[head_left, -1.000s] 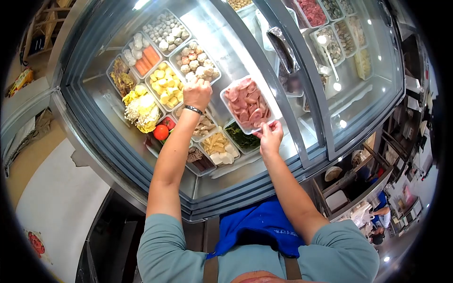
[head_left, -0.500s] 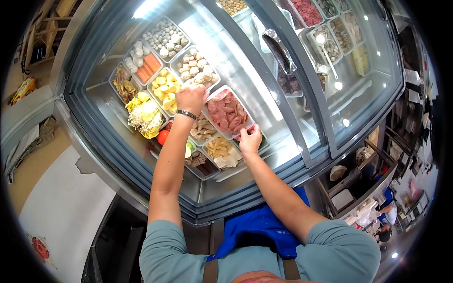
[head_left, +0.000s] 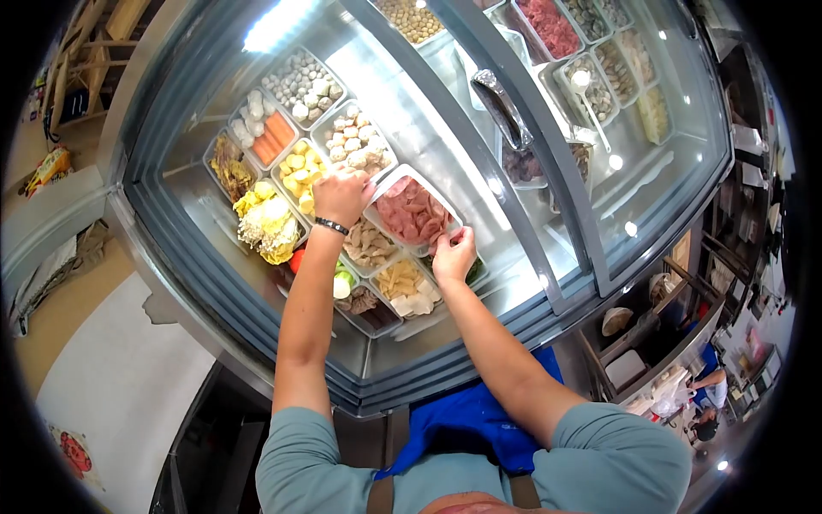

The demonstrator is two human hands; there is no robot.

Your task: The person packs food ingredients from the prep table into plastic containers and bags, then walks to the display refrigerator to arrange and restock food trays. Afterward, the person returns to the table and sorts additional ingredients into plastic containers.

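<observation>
One big metal-lined display case (head_left: 505,253) takes up most of what I can see, and inside it the clear tub of pink meat slices (head_left: 413,210) sits beside the tub of pale balls (head_left: 353,141), its lower right end over some dark greens (head_left: 474,271). Both bare hands are at that meat tub: the right hand (head_left: 454,254) has its lower right edge pinched narrowly between thumb and fingers, while the left hand (head_left: 341,195), a dark bracelet (head_left: 331,226) round its wrist, is at the upper left edge, fingertips too hidden for me to tell their grip.
</observation>
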